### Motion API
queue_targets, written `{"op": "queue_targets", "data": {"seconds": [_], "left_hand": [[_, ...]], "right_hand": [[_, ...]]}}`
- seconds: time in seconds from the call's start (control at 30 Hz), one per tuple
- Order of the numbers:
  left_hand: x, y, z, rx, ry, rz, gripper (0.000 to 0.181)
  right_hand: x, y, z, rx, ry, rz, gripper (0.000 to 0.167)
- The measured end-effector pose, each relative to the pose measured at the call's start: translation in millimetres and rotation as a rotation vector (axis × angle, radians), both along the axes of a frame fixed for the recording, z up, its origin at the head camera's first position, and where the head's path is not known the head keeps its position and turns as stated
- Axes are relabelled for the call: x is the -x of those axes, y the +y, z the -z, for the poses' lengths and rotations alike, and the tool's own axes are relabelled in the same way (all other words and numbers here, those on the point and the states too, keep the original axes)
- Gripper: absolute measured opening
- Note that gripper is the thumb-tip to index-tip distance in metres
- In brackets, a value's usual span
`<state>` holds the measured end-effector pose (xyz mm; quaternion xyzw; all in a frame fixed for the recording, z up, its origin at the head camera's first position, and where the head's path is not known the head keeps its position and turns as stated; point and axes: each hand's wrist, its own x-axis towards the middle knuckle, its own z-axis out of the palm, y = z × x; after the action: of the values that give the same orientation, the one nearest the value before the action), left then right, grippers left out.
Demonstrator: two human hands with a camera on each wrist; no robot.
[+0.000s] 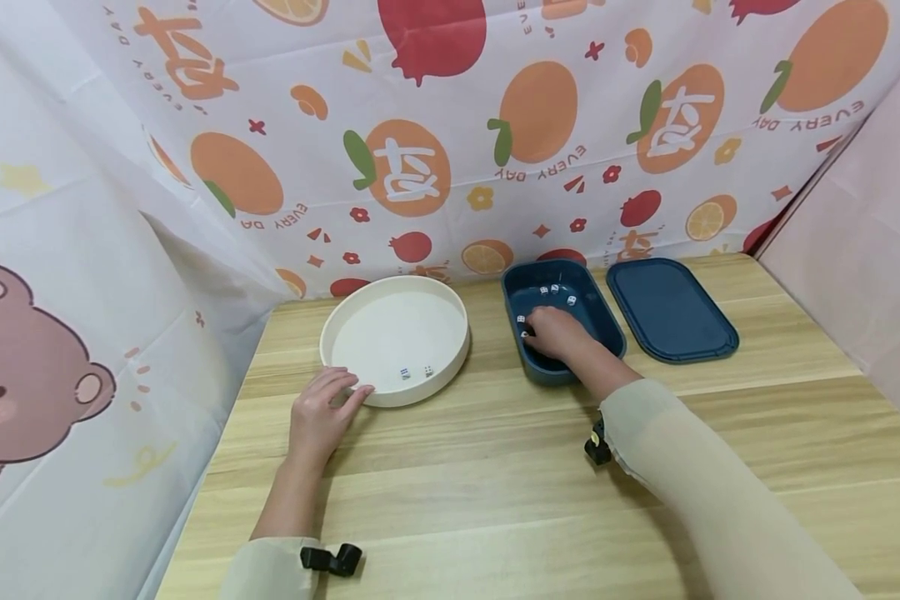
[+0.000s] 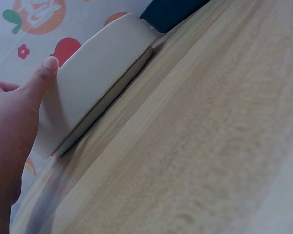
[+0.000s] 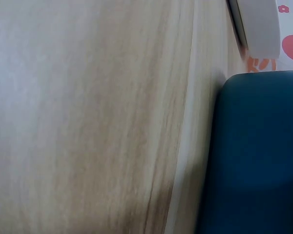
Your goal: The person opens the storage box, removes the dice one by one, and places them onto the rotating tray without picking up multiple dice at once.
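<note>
My left hand (image 1: 321, 417) rests against the near left rim of a round white tray (image 1: 332, 331), thumb and fingers spread along its edge. The left wrist view shows the thumb of this hand (image 2: 14, 119) against the outer wall of the tray (image 2: 95, 73). Several small dice (image 1: 428, 371) lie in the near part of the tray. My right hand (image 1: 562, 333) reaches down into a dark blue box (image 1: 611, 329), its fingers bent beside a die (image 1: 521, 319); what the fingertips hold is hidden. More dice (image 1: 572, 301) lie toward the box's far end. No right hand shows in the right wrist view.
A dark blue lid (image 1: 673, 310) lies flat to the right of the box. Behind the containers hangs a white cloth with fruit prints (image 1: 450, 200). The wooden table (image 1: 450, 500) extends in front of both containers.
</note>
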<state>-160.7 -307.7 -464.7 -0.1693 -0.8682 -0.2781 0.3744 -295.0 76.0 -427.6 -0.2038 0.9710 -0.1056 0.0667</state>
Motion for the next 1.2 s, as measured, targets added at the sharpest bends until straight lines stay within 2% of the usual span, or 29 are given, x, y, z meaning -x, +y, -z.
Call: {"op": "queue_targets", "data": {"seconds": [0.53, 0.87, 0.97, 1.2], "left_hand": [[0.4, 2.3, 0.0, -0.034, 0.02, 0.009, 0.027], [-0.2, 1.7, -1.2, -0.002, 0.02, -0.006, 0.027], [-0.3, 1.9, -1.2, -0.001, 0.006, -0.012, 0.027], [-1.5, 1.0, -2.9, 0.008, -0.033, -0.015, 0.027]], "right_hand": [[0.2, 0.5, -0.4, -0.003, -0.006, -0.001, 0.02], [0.2, -1.0, -1.7, -0.037, 0.004, -0.036, 0.022], [0.1, -2.7, -4.2, -0.045, -0.014, -0.022, 0.019], [1.9, -12.2, -14.6, -0.032, -0.122, 0.028, 0.011]]}}
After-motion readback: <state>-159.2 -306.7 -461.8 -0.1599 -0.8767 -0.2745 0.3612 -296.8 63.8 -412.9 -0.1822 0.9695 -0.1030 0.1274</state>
